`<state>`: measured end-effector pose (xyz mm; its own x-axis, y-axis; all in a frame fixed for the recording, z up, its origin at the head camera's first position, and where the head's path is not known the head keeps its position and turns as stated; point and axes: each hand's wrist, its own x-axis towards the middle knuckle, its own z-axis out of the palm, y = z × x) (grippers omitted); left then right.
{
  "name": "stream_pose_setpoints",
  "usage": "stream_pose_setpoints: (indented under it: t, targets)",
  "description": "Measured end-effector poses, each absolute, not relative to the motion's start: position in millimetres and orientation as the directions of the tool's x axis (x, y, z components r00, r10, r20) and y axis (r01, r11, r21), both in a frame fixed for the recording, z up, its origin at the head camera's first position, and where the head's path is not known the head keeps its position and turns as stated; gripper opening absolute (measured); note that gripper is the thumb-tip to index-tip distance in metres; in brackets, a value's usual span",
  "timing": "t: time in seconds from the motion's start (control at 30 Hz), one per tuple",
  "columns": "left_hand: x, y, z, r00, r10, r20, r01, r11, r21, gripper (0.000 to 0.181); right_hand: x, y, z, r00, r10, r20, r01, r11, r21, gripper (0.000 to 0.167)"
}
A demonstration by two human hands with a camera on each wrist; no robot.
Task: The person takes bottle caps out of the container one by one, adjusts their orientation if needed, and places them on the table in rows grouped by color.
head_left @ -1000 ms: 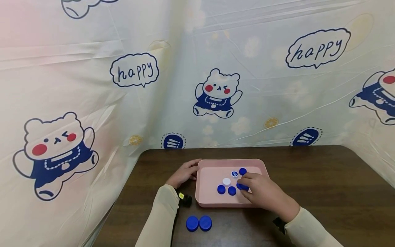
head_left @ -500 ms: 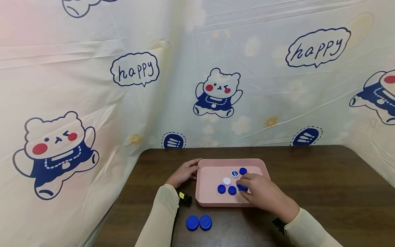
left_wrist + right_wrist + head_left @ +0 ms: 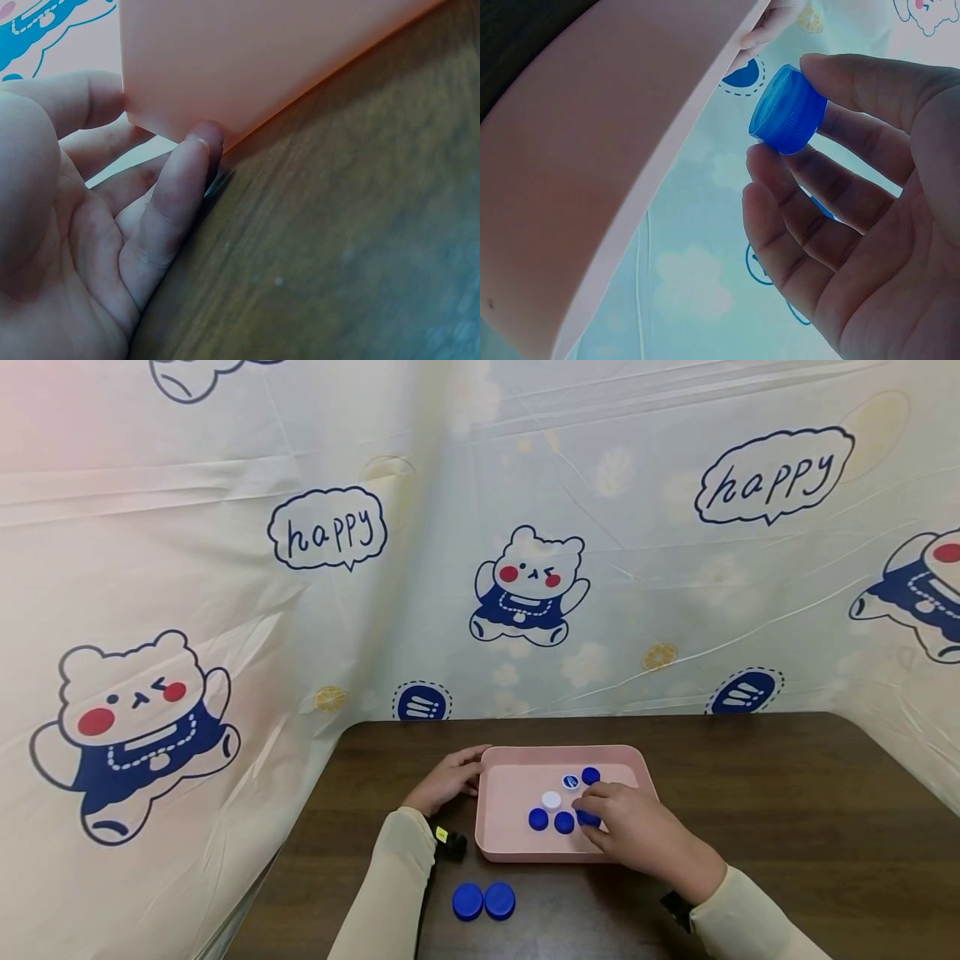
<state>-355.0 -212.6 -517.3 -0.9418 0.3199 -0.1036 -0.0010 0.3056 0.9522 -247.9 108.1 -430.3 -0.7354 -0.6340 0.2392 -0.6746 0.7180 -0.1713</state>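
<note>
In the head view, my right hand (image 3: 652, 835) is over the right part of a pink tray (image 3: 498, 839). It pinches a blue bottle cap (image 3: 789, 111) between thumb and fingertips, with the cap's hollow side showing in the right wrist view. My left hand (image 3: 446, 783) touches the tray's left wall with loosely bent fingers, near a corner. On the tray lie blue caps, among them a left one (image 3: 538, 819), a middle one (image 3: 564, 822) and a far one (image 3: 590, 776). A white cap (image 3: 551, 802) and a white cap with a blue print (image 3: 571, 782) are between them.
Two larger blue lids (image 3: 483, 902) stand side by side on the brown table (image 3: 787, 827), in front of the tray. A cloth (image 3: 435, 568) printed with bears hangs behind the table. Dark wrist cameras are strapped near both hands.
The right hand stays over the same part of the tray, its fingers shifting very slightly around the blue cap. The left hand and the tray hold still.
</note>
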Motion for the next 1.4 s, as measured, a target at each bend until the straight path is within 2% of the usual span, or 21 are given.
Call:
stream_pose_setpoints:
  t: [0.17, 0.87, 1.13, 1.4]
  targets:
    - [-353.5, -212.3, -516.6, -0.942, 0.319, -0.102, -0.002, 0.299, 0.954, 0.045, -246.6, 106.8, -430.1, -0.743, -0.629, 0.228, -0.668, 0.722, -0.182, 0.031]
    - [-354.1, -212.9, -516.9, -0.943, 0.315, -0.11, -0.007, 0.311, 0.95, 0.045, -241.1, 96.2, -436.0, -0.692, -0.694, 0.197, -0.722, 0.667, -0.186, 0.027]
    - [-353.1, -211.8, -515.4, -0.943, 0.311, -0.115, -0.011, 0.316, 0.949, 0.044, -239.7, 94.1, -441.9, -0.649, -0.728, 0.22, -0.761, 0.62, -0.193, 0.027]
    - [-353.6, -210.9, -515.8, -0.944, 0.315, -0.097, 0.001, 0.299, 0.954, 0.045, -237.6, 89.4, -444.8, -0.575, -0.77, 0.275, -0.818, 0.549, -0.174, 0.025]
